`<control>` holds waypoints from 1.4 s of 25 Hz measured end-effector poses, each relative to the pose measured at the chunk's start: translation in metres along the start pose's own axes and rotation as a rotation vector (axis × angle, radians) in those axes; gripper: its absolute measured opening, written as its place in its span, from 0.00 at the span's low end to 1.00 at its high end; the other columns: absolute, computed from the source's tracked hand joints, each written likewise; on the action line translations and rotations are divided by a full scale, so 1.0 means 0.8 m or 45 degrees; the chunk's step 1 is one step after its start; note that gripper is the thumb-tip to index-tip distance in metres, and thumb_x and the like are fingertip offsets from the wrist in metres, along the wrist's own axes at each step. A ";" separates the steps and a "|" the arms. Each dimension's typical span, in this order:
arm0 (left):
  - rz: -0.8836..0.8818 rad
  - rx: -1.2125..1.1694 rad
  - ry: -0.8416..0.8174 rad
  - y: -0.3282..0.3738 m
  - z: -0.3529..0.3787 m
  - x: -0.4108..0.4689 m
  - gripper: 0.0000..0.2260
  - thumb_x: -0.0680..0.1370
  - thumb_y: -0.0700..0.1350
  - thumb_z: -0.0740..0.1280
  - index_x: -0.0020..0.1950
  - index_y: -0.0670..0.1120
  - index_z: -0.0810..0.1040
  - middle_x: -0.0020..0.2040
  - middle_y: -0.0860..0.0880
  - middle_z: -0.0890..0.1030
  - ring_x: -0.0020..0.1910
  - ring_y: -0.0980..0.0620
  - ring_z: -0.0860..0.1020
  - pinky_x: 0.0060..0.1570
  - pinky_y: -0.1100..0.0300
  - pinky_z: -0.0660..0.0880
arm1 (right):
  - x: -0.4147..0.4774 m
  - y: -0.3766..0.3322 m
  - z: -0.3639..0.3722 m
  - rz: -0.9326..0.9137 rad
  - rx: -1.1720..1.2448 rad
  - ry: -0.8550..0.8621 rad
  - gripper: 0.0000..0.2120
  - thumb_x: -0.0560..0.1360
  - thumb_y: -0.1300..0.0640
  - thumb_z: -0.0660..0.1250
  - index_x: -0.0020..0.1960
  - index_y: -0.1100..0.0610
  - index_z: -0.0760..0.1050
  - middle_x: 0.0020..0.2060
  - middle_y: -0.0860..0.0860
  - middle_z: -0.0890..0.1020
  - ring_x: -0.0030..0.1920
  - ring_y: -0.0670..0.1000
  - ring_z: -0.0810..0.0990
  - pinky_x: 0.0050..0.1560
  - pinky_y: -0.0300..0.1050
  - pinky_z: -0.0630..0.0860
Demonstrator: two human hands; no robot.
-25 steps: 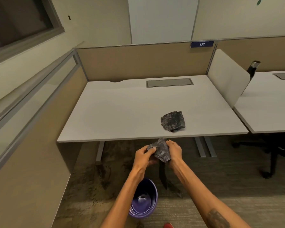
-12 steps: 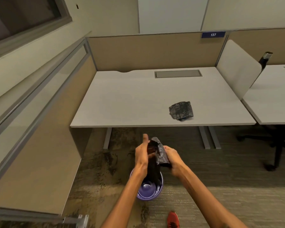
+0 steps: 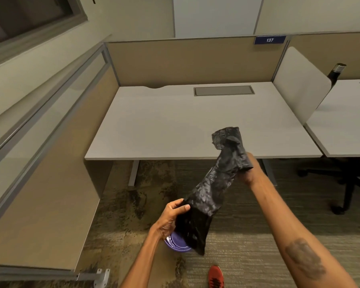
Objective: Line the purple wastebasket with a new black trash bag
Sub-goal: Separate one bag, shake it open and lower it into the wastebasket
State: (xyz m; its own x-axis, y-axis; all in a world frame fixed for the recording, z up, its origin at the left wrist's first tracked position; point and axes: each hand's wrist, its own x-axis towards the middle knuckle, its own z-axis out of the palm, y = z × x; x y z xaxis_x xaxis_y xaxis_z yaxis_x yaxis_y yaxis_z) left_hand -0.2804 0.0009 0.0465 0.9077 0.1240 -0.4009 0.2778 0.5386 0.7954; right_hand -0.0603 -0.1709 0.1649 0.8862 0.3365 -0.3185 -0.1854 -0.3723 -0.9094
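Observation:
A black trash bag [image 3: 214, 188] is stretched slantwise between my two hands in front of the desk. My left hand [image 3: 170, 217] grips its lower end, which hangs loose over the purple wastebasket [image 3: 176, 245] on the carpet. The wastebasket is mostly hidden by that hand and the bag. My right hand [image 3: 250, 173] holds the upper end near the desk's front edge, its fingers covered by the plastic. A second folded black bag [image 3: 219, 138] lies on the desk, partly behind the held bag's top.
The white desk [image 3: 175, 125] stands ahead with tan partitions behind it and on the left. A white divider [image 3: 297, 86], a black bottle [image 3: 337, 71] and a second desk are to the right. An office chair base [image 3: 351, 183] and my red shoe [image 3: 216, 276] are on the carpet.
My hands have pulled apart, the right one up and to the right, the left one down. The bunched bag has unfolded into a long strip between them.

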 end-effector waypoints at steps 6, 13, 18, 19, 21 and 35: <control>0.023 -0.245 0.435 0.007 -0.010 0.021 0.14 0.67 0.41 0.79 0.52 0.42 0.85 0.51 0.38 0.85 0.49 0.43 0.84 0.53 0.47 0.82 | 0.053 0.061 0.000 0.635 1.007 0.044 0.12 0.83 0.57 0.57 0.48 0.60 0.77 0.33 0.54 0.84 0.34 0.52 0.83 0.33 0.44 0.82; 0.080 -0.185 0.770 0.026 0.004 0.066 0.13 0.68 0.44 0.80 0.51 0.43 0.85 0.48 0.42 0.88 0.54 0.39 0.84 0.57 0.43 0.81 | 0.038 0.110 0.074 0.526 0.052 0.284 0.21 0.82 0.53 0.60 0.70 0.62 0.71 0.64 0.59 0.77 0.61 0.59 0.77 0.61 0.53 0.73; 0.068 0.129 0.957 0.033 0.023 0.091 0.14 0.68 0.52 0.79 0.49 0.47 0.86 0.46 0.46 0.88 0.47 0.46 0.86 0.52 0.47 0.83 | -0.013 0.101 0.126 -0.411 -0.258 0.136 0.09 0.79 0.47 0.63 0.57 0.48 0.77 0.52 0.45 0.80 0.53 0.44 0.79 0.51 0.39 0.76; 0.059 0.194 0.971 0.034 0.027 0.094 0.16 0.68 0.54 0.79 0.50 0.47 0.86 0.45 0.47 0.87 0.47 0.47 0.86 0.51 0.48 0.83 | -0.021 0.099 0.134 -0.493 -0.305 -0.065 0.10 0.78 0.44 0.64 0.56 0.46 0.77 0.51 0.43 0.80 0.51 0.40 0.79 0.50 0.37 0.76; 0.053 0.260 0.977 0.038 0.033 0.096 0.16 0.70 0.58 0.76 0.50 0.48 0.85 0.43 0.48 0.87 0.46 0.48 0.85 0.46 0.52 0.83 | -0.027 0.100 0.141 -0.557 -0.437 -0.323 0.14 0.76 0.43 0.67 0.59 0.45 0.77 0.52 0.41 0.81 0.51 0.38 0.78 0.53 0.35 0.76; 0.040 0.565 0.744 0.012 -0.006 0.048 0.10 0.76 0.45 0.71 0.57 0.53 0.81 0.52 0.50 0.85 0.53 0.50 0.83 0.57 0.46 0.81 | -0.004 0.083 0.130 0.828 1.025 0.040 0.11 0.78 0.69 0.60 0.55 0.62 0.78 0.46 0.60 0.82 0.45 0.57 0.82 0.36 0.54 0.80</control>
State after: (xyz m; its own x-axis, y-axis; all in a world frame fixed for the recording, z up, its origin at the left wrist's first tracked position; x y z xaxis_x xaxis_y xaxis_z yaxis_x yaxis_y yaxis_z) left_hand -0.2445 0.0149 0.0367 0.6357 0.6249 -0.4532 0.4682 0.1546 0.8700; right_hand -0.1199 -0.1069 0.0777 0.5215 0.2501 -0.8158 -0.8512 0.2186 -0.4771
